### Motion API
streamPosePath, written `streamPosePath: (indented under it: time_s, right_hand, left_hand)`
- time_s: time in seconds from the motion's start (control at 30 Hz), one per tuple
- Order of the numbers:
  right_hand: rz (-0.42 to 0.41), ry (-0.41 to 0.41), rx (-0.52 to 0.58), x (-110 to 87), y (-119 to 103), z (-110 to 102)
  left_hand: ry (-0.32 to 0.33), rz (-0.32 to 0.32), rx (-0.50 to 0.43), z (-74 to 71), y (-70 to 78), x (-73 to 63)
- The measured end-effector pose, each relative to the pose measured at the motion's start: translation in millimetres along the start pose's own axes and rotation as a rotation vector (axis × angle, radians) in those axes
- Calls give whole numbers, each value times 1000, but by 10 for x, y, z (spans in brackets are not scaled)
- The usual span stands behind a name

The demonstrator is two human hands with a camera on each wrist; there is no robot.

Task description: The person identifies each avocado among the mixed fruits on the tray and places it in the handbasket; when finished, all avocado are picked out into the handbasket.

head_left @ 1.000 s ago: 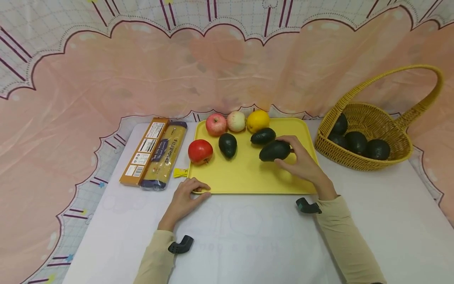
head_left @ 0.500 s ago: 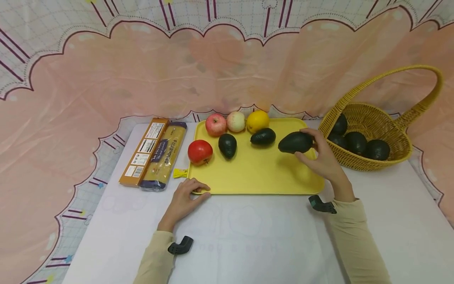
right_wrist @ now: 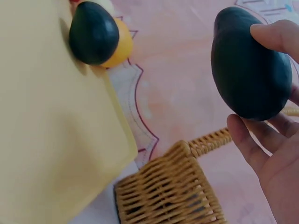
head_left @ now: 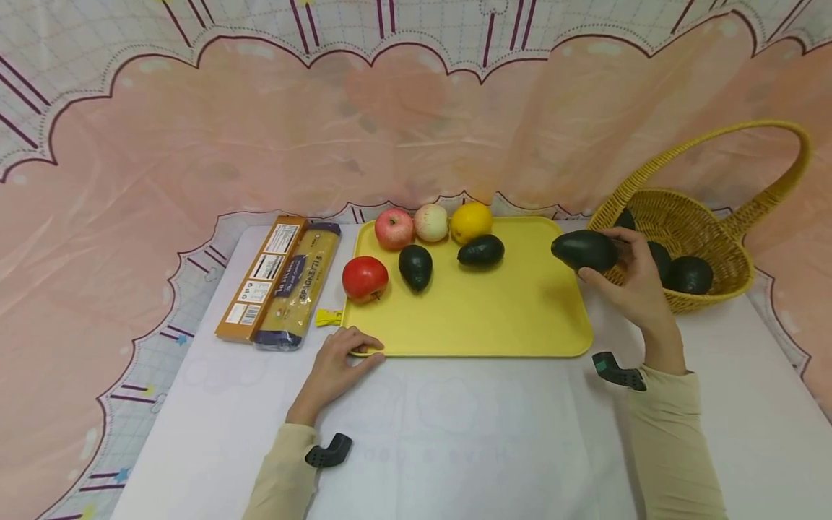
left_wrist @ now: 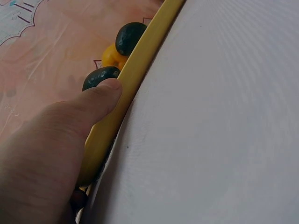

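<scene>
My right hand (head_left: 633,282) holds a dark green avocado (head_left: 585,250) in the air, between the yellow tray's right edge and the wicker basket (head_left: 741,271). The right wrist view shows thumb and fingers around this avocado (right_wrist: 247,70). At the front left corner of the yellow tray (head_left: 468,318), my left hand (head_left: 334,368) grips the rim, its thumb (left_wrist: 105,95) lying against the edge in the left wrist view. Two more avocados lie on the tray, one near the middle (head_left: 481,251) and one further left (head_left: 415,268). Several avocados (head_left: 689,275) sit inside the basket, partly hidden by my right hand.
Along the tray's back stand a pink apple (head_left: 393,229), a pale apple (head_left: 432,222) and a yellow fruit (head_left: 471,222). A red apple (head_left: 365,279) sits at its left. Beside the tray lie a spaghetti pack (head_left: 299,285), a brown box (head_left: 261,280) and a small yellow packet (head_left: 328,317).
My right hand has carried the avocado rightward from above the tray to beside the basket's front. My left hand keeps its place on the tray corner.
</scene>
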State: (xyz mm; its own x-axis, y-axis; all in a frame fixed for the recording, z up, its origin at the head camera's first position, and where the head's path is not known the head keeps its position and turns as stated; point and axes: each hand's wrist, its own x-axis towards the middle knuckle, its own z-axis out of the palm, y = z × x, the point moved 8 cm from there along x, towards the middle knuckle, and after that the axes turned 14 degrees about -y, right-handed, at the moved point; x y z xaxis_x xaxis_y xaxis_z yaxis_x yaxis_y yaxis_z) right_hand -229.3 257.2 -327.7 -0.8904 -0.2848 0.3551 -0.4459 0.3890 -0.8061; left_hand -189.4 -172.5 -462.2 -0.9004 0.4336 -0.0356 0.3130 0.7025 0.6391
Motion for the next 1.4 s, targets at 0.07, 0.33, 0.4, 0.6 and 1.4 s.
streamPosePath:
  time_s: [0.07, 0.33, 0.4, 0.6, 1.4]
  right_hand:
    - [3, 9, 29, -8, 97, -39]
    - [-72, 46, 275, -90, 350, -240]
    - [-55, 63, 303, -125, 388, -294]
    - [39, 120, 305, -211, 462, -436]
    - [520, 270, 84, -410, 914, -742]
  left_hand:
    - [2, 0, -1, -3, -5, -3]
    - [2, -1, -2, -13, 2, -9]
    - [-1, -4, -6, -14, 3, -10]
    - [-5, -11, 0, -5, 1, -10]
    - [-6, -4, 5, -3, -19, -9]
